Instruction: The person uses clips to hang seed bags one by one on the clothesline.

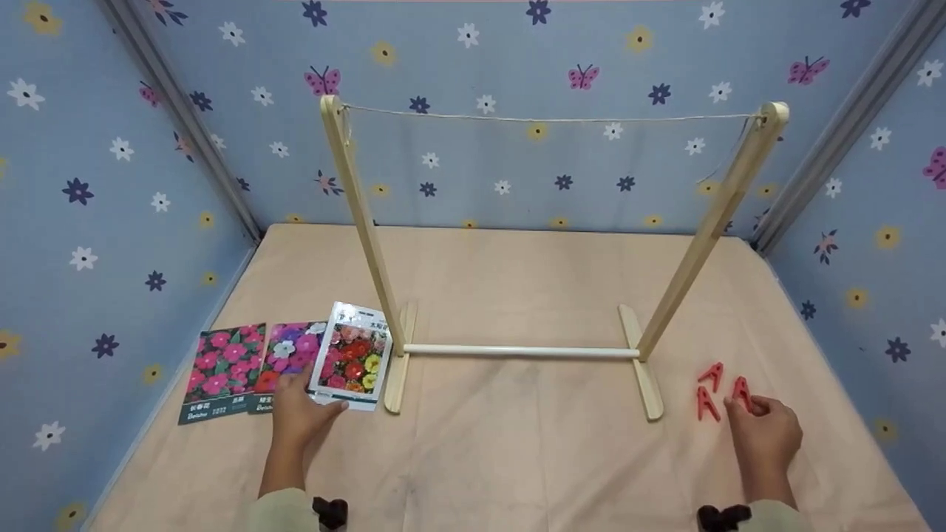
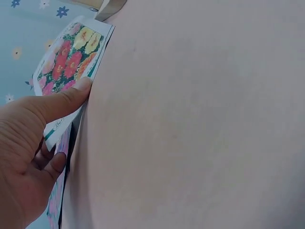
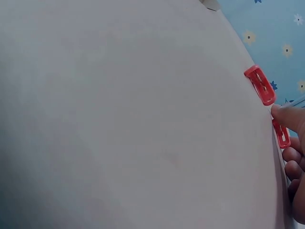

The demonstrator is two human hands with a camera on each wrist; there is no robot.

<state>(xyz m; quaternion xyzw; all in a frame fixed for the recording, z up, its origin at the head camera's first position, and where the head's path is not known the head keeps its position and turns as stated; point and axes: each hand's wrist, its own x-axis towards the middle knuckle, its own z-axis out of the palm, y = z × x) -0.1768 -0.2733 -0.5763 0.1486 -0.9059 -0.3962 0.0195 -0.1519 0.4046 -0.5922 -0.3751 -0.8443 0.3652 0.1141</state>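
At the left, my left hand (image 1: 298, 415) pinches a flower seed packet (image 1: 356, 362) by its lower edge, thumb on the front. That packet is slightly raised and overlaps a purple-flowered packet (image 1: 299, 343); a pink-flowered packet (image 1: 222, 366) lies beyond. In the left wrist view, the thumb presses the held packet (image 2: 71, 62), with fingers curled behind it. Over on the right, my right hand (image 1: 767, 440) pinches a red clothespin (image 1: 742, 391) between thumb and forefinger. Two more clothespins, one nearer (image 1: 707, 405) and one farther (image 1: 712, 375), lie beside it.
A wooden frame stands mid-table, with a left post (image 1: 366, 229), a right post (image 1: 713, 229) and a white bottom bar (image 1: 517, 351). A thin string (image 1: 547, 120) spans its tops. Flower-patterned walls (image 1: 502, 162) enclose the cloth-covered table (image 1: 517, 443) on three sides.
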